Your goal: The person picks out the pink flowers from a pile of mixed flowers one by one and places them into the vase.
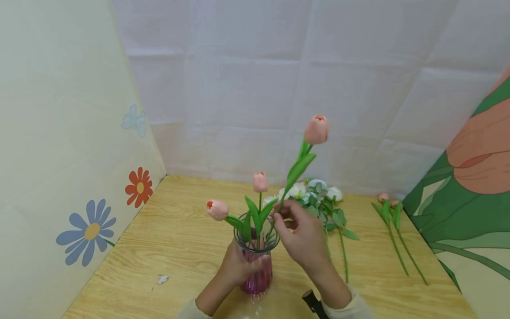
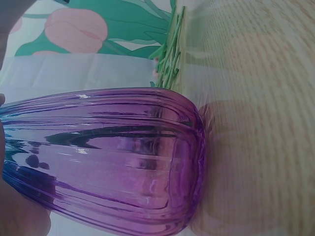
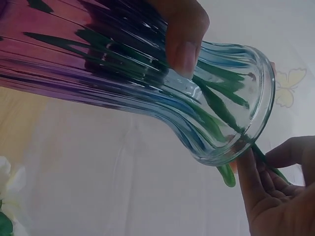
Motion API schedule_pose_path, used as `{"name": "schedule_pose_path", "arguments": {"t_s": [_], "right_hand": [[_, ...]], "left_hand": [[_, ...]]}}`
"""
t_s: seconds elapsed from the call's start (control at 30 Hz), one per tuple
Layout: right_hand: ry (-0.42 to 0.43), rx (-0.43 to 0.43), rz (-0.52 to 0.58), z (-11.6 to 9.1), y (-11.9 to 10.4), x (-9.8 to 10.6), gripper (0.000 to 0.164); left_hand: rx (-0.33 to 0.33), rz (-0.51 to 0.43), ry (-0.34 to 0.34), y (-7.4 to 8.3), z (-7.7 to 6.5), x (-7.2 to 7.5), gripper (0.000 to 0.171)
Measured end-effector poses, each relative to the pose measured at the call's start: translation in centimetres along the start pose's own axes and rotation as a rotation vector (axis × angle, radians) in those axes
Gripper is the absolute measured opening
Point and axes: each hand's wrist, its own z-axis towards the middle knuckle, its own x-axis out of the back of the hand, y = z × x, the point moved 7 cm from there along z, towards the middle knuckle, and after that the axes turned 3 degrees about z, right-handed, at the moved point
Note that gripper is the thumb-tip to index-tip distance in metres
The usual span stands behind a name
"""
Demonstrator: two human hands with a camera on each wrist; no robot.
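Observation:
A ribbed glass vase [image 1: 256,270], purple at the base and bluish toward its clear rim, stands on the table. My left hand [image 1: 235,264] grips it around the side; its thumb shows against the glass in the right wrist view. Two pink tulips [image 1: 260,182] lean out of the mouth, one upright and one tilted left. Between thumb and fingers, my right hand [image 1: 301,234] pinches the green stem of another pink tulip [image 1: 316,130] at the right of the rim. That stem's lower end lies inside the vase mouth, with its bloom high above.
White flowers with green leaves [image 1: 318,195] lie on the table [image 1: 191,204] behind my right hand. Two more tulips [image 1: 394,230] lie at the right. A dark object [image 1: 312,302] is beside my right wrist. Printed panels flank both sides, with a white cloth behind.

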Motion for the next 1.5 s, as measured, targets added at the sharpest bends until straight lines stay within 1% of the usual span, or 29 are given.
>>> {"name": "schedule_pose_path", "arguments": {"t_s": [0.1,0.23,0.53,0.77,0.97,1.2,1.33,1.5], "right_hand": [[-0.011,0.005,-0.01,-0.1,0.1,-0.4,0.017],[-0.005,0.031,-0.037,-0.3,0.1,-0.8,0.017],[-0.006,0.065,-0.146,-0.5,-0.2,-1.3,0.018],[-0.016,0.048,-0.21,-0.6,-0.2,-1.5,0.022],[-0.004,0.03,-0.21,-0.7,-0.1,-1.2,0.021],[0.035,0.06,-0.199,-0.6,-0.2,-0.4,0.017],[0.034,0.056,-0.191,-0.7,-0.2,-0.3,0.017],[0.03,0.055,-0.187,-0.8,-0.1,-0.2,0.016]], "left_hand": [[0.012,0.005,0.001,-0.1,0.0,0.0,0.079],[0.017,-0.001,0.001,-0.1,0.0,0.0,0.081],[0.016,0.018,0.017,-0.2,-0.1,0.1,0.082],[0.017,0.025,0.024,-0.2,-0.1,0.2,0.08],[0.023,0.02,0.022,-0.2,-0.1,0.2,0.077],[0.024,0.001,0.021,-0.1,-0.1,0.2,0.078],[0.015,0.0,0.021,-0.1,0.0,0.2,0.079],[0.025,0.007,0.014,-0.1,0.0,0.2,0.079]]}}
